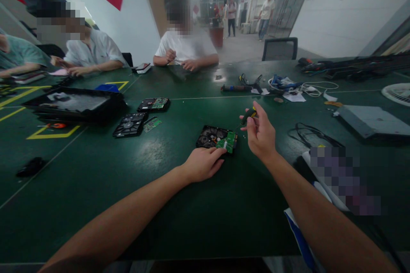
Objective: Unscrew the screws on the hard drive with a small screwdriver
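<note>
While the left hand (201, 164), grip unclear, touches a black rectangular hard drive (207, 137) nearside, the right hand (261, 135), rightward, grips a green-and-yellow screwdriver (247, 116).

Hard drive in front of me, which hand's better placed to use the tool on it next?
Probably your right hand: it holds the green-handled tool beside the hard drive. Your left hand rests on its near edge, seemingly better suited to steadying it.

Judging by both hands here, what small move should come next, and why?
Probably bring the screwdriver over the circuit board on the hard drive: the right hand holds the tool beside the drive, while the left hand rests at its near edge, apparently steadying it.
</note>
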{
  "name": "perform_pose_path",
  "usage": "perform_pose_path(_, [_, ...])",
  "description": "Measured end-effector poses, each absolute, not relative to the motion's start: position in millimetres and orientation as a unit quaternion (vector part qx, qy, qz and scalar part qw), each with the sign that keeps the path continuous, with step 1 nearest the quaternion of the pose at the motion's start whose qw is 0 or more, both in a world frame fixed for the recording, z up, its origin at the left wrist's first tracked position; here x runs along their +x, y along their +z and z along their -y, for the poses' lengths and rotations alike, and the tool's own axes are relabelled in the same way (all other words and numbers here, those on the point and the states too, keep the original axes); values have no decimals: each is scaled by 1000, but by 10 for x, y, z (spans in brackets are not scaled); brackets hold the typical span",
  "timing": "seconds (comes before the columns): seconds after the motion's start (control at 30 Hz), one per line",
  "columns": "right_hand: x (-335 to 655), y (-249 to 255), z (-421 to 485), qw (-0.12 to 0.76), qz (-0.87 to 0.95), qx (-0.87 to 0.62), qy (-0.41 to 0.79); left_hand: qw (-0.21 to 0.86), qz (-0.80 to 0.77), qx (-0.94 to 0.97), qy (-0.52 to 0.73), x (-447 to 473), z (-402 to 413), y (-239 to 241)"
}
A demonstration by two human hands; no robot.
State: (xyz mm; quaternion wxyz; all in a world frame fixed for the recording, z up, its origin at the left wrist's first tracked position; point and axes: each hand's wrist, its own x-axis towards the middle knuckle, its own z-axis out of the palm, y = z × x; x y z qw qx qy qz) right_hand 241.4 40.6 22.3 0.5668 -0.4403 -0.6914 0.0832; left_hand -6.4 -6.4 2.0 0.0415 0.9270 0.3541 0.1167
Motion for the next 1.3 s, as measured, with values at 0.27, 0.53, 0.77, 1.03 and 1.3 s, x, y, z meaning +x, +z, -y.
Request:
perform_pose_path(0.27, [2424,240,-394,554,690,-466,1,42,-356,927,111,-61,68,33])
perform_pose_path(0.53, [2409,272,-376,552,700,-453,-32,41,-352,928,119,-67,67,26])
perform_pose_path(0.77, [2412,219,-410,552,685,-474,-12,31,-354,928,113,-62,74,29])
perform_pose_path(1.03, [2416,189,-410,558,691,-459,-17,33,-351,928,118,-60,64,21])
perform_pose_path(1.3, [2395,205,-408,561,689,-459,-28,34,-355,927,117,-59,66,15])
